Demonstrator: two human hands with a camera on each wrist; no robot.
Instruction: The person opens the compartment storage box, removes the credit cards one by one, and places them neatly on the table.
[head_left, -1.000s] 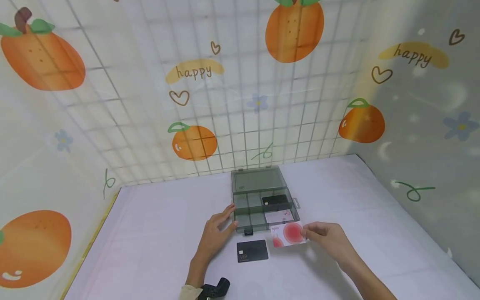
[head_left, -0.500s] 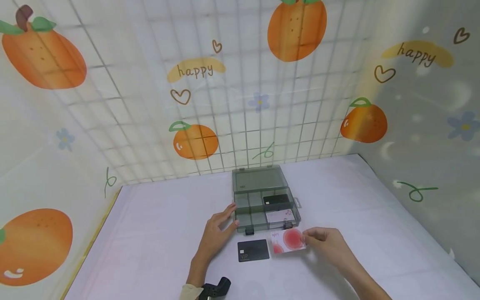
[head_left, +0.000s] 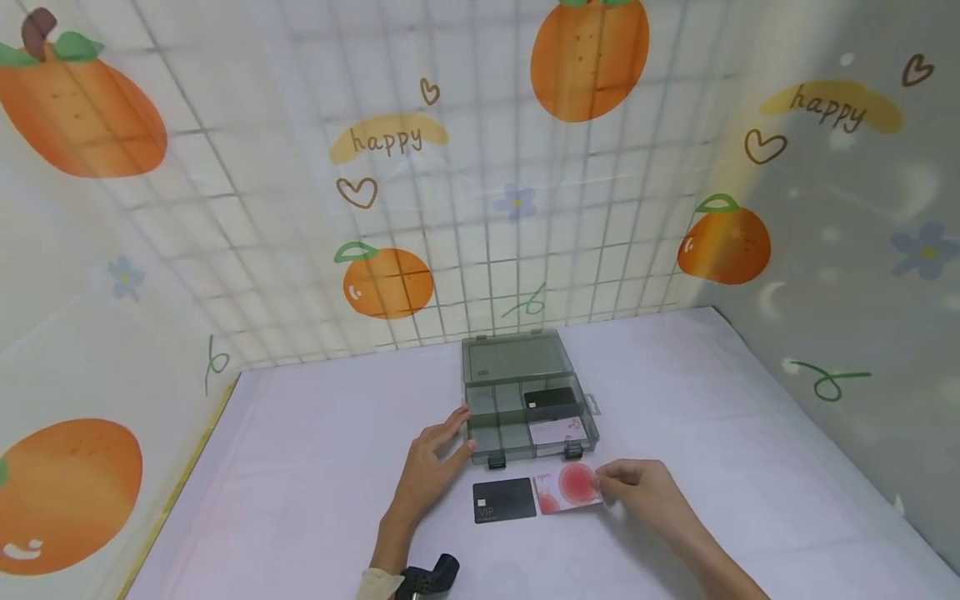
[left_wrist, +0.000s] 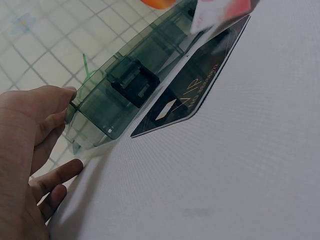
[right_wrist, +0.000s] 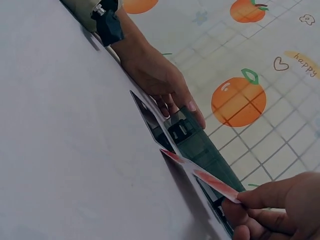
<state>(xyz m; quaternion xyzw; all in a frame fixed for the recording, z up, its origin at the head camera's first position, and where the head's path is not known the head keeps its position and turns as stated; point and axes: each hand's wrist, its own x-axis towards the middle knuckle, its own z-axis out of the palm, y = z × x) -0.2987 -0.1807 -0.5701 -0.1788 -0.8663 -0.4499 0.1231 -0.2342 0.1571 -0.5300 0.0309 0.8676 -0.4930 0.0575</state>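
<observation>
My right hand (head_left: 641, 492) pinches the right edge of a white card with pink-red circles (head_left: 558, 487) between thumb and fingers. In the right wrist view this card (right_wrist: 215, 184) tilts, its far end low at the table and its held end raised. Left of it, a black VIP card (head_left: 504, 502) lies flat on the table. My left hand (head_left: 435, 462) rests against the left side of a grey-green clear divided box (head_left: 498, 433), fingers extended and the thumb at its front corner. The box's lid (head_left: 517, 358) lies back, open. In its right compartments are a black card (head_left: 550, 398) and a pale pink flowered card (head_left: 557, 431).
Two dark latches, the left latch (head_left: 497, 459) and right latch (head_left: 573, 451), hang on the box's front. A hanger loop (head_left: 592, 404) juts from its right side. The white table (head_left: 315, 467) meets an orange-patterned curtain (head_left: 285, 250) behind the box.
My right hand has brought the pink-circle card toward me, down and slightly left, from over the box's front edge to beside the black VIP card. My left hand stays at the box.
</observation>
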